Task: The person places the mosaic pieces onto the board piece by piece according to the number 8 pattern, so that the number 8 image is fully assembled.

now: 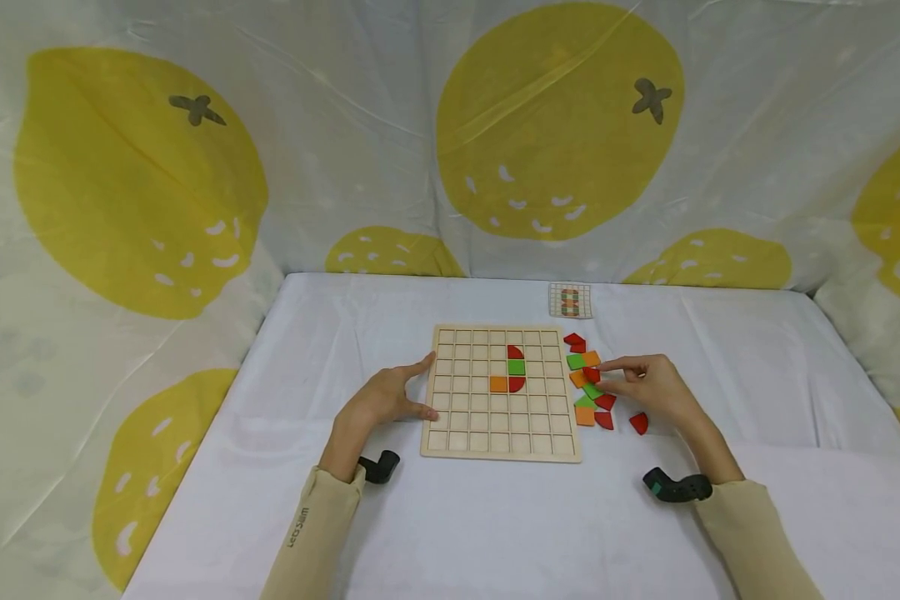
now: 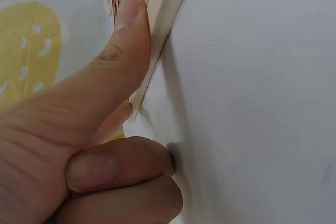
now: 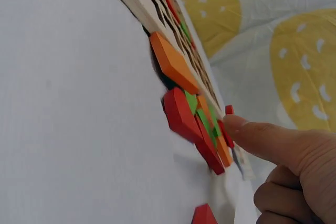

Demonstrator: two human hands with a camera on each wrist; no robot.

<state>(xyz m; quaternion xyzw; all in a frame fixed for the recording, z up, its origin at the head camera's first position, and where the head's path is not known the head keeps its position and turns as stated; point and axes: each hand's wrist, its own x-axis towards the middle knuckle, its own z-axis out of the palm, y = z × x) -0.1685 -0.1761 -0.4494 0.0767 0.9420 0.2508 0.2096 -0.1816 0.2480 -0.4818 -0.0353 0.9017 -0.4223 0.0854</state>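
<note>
A square wooden grid board (image 1: pixel 465 425) lies on the table, with a few red, green and orange pieces set in its cells. My left hand (image 1: pixel 381 398) rests against its left edge, thumb and forefinger spread straight along the side. The left wrist view shows the thumb (image 2: pixel 126 40) touching the board's rim (image 2: pixel 165 9), other fingers folded below. Right of the board, my right hand (image 1: pixel 648 385) pinches a red quarter-circle piece (image 1: pixel 591 375) between thumb and forefinger over the loose pieces. In the right wrist view the thumb (image 3: pixel 262 135) partly hides that piece.
Loose orange squares (image 1: pixel 585 416), green pieces (image 1: pixel 576 362) and red pieces (image 1: pixel 604 421) lie along the board's right edge. One red quarter-circle (image 1: pixel 639 423) sits apart, nearer the right wrist. A small pattern card (image 1: pixel 570 301) lies behind the board.
</note>
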